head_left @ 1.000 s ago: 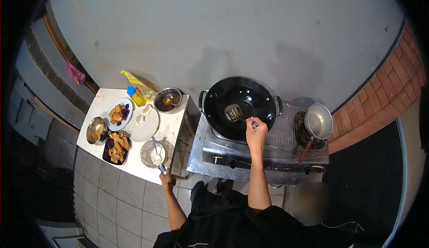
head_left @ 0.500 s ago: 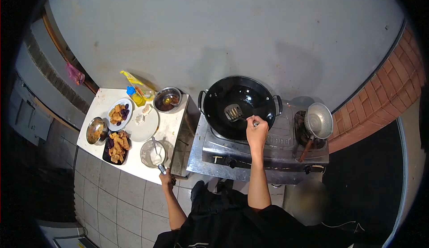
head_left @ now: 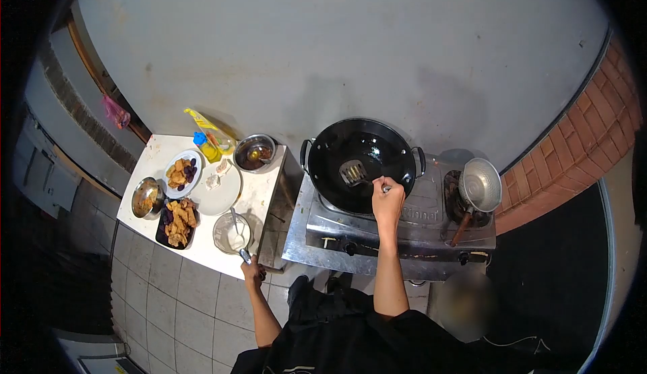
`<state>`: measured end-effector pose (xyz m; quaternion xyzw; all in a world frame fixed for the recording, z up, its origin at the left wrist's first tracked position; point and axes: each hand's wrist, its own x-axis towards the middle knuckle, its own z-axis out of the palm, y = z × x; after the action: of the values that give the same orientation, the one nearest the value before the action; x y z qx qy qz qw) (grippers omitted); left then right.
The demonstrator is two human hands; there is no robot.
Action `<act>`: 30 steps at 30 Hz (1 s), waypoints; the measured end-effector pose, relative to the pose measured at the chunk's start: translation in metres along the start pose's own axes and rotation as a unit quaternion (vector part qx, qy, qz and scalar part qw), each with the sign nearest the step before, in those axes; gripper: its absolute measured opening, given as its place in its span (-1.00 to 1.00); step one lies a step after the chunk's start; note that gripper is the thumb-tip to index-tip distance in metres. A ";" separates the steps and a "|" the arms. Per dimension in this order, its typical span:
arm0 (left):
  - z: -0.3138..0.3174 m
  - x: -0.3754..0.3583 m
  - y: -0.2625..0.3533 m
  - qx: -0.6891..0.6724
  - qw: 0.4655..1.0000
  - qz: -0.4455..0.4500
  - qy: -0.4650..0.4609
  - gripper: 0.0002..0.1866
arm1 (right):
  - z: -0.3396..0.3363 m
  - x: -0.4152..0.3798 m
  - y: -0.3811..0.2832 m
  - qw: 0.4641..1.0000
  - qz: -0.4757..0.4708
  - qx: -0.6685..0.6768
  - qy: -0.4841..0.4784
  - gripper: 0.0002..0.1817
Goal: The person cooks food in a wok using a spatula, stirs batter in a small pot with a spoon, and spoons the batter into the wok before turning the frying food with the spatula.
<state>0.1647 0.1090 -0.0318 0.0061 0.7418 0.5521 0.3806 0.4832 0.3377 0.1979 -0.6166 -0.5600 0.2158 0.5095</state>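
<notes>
My right hand (head_left: 387,203) is closed around the handle of a slotted spatula (head_left: 352,170). The spatula's slotted head rests low inside a black two-handled wok (head_left: 330,146), which has shiny dark liquid in it. Beside the white table's front edge, my left hand (head_left: 254,271) is closed on a silvery metal utensil (head_left: 245,256); its exact kind is too small to make out. Just above that hand stands a metal bowl (head_left: 223,241) with white contents and a spoon (head_left: 234,219) leaning in it. The wok sits on a steel gas stove (head_left: 421,239).
On the white table (head_left: 212,256) are a plate with white pieces (head_left: 232,195), a plate of fried food (head_left: 180,174), a black tray of fried pieces (head_left: 180,224), metal bowls (head_left: 255,145) and a yellow bottle (head_left: 208,149). A dented saucepan (head_left: 480,184) occupies the right burner.
The view has shifted very slightly. Both hands, the spatula and the wok otherwise keep their places.
</notes>
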 end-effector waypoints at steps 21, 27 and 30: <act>-0.002 0.000 -0.003 -0.022 0.999 0.012 -0.029 -0.76 | -0.034 0.006 0.006 0.954 0.093 0.283 -0.034 -0.73; -0.002 0.005 -0.006 -0.040 0.999 0.004 -0.019 -0.76 | -0.013 0.000 0.008 0.944 0.085 0.310 -0.069 -0.76; -0.003 0.004 -0.006 -0.022 0.999 0.007 -0.028 -0.76 | -0.007 -0.003 0.007 0.946 0.072 0.307 -0.077 -0.76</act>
<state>0.1626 0.1053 -0.0387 0.0183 0.7186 0.5707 0.3970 0.4913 0.3337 0.1936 -0.4506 -0.4581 0.4603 0.6126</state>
